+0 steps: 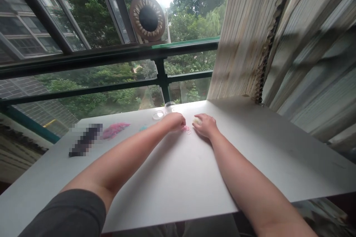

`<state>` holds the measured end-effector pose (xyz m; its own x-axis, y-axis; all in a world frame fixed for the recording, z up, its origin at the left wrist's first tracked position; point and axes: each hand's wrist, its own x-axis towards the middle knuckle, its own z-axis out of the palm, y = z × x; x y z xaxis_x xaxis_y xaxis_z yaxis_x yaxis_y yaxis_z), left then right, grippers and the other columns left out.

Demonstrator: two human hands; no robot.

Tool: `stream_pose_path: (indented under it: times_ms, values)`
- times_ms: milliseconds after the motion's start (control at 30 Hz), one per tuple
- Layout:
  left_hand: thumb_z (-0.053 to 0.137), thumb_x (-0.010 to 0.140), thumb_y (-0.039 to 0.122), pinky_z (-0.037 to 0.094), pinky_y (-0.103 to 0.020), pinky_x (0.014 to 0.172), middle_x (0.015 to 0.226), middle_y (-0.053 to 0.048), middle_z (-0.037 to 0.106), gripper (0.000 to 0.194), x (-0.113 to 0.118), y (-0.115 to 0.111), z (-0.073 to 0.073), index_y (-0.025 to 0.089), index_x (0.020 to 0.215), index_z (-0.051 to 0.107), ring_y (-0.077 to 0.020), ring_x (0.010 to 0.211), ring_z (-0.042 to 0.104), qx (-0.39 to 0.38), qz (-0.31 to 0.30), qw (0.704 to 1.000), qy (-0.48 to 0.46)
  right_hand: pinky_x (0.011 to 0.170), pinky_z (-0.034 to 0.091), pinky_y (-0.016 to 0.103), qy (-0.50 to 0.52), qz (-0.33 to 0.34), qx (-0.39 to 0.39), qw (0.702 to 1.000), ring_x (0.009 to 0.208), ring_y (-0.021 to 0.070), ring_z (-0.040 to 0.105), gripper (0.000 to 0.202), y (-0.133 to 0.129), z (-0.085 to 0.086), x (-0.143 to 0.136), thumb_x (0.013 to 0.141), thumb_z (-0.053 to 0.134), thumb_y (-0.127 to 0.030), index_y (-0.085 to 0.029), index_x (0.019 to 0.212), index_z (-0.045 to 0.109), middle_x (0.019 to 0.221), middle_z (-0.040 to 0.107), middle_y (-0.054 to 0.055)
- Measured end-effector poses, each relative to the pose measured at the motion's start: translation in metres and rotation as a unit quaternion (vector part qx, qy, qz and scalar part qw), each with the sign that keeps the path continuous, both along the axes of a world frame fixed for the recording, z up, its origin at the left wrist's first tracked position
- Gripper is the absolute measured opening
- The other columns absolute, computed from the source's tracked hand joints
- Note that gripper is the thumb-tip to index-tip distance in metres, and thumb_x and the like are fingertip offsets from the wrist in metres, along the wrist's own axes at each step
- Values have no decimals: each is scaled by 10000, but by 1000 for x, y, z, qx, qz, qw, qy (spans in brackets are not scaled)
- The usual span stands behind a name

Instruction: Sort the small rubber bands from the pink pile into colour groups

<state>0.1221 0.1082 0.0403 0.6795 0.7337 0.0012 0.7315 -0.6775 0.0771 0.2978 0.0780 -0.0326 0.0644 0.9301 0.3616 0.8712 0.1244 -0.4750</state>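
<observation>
My left hand [174,121] is above the white table, its fingers curled and pressed together; what they hold, if anything, is hidden. Just beside its fingertips lies a small cluster of thin pink loops [186,129], too small to make out exactly. My right hand [206,125] rests on the table with its fingers wrapped round a pale, yellowish-white lump [197,121]; most of the lump is covered by the hand. Behind my left hand stand a clear round tub [170,106] and a clear round lid [158,115]. A bit of teal material [143,128] shows past my left forearm.
The white table [172,185] reaches to a window with a dark green railing [111,90]. On its left lie a pink and bluish bag-like bundle [115,130] and a dark, pixelated object [86,140]. A round fan-like device [148,18] stands on the sill. Curtains [239,37] hang at right.
</observation>
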Motion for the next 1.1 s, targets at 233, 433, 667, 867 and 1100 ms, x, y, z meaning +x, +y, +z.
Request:
stream_pose_path:
  times_ms: [233,433,667,867,1100]
  values:
    - [454,789,224,424,-258,679,952,-56,681,292,-13,7,7,224,915,718,-189,817,605,41,-50,998,8,781,385,380,-58,-25,13,998,913,260,505,173,18,1,-9,783,547,-295,-216,824,695,954,617,106]
    - [504,752,198,431,-259,673,887,-39,701,233,-15,7,5,215,860,709,-184,784,615,61,-40,997,1,740,392,395,-41,-53,27,997,858,269,499,173,20,-1,-5,781,515,-189,-185,773,687,872,610,135]
    - [521,751,306,399,-256,612,838,-41,692,219,-26,4,18,211,853,690,-180,728,596,67,12,998,12,803,397,391,-4,-74,44,996,902,262,509,192,14,-3,1,761,526,-212,-213,866,687,895,613,101]
    - [618,630,452,348,-226,519,711,-11,692,275,-67,-22,29,227,755,713,-131,565,537,-105,66,978,169,885,386,408,38,-52,52,997,990,272,517,307,17,-1,4,818,457,-260,-204,1049,651,1043,608,111]
    - [587,637,326,318,-261,474,605,-31,664,171,-90,-59,10,230,667,725,-146,479,494,-85,59,972,213,962,362,385,255,-22,87,963,1052,235,532,353,27,-8,16,825,400,-293,-163,1052,638,1092,621,106]
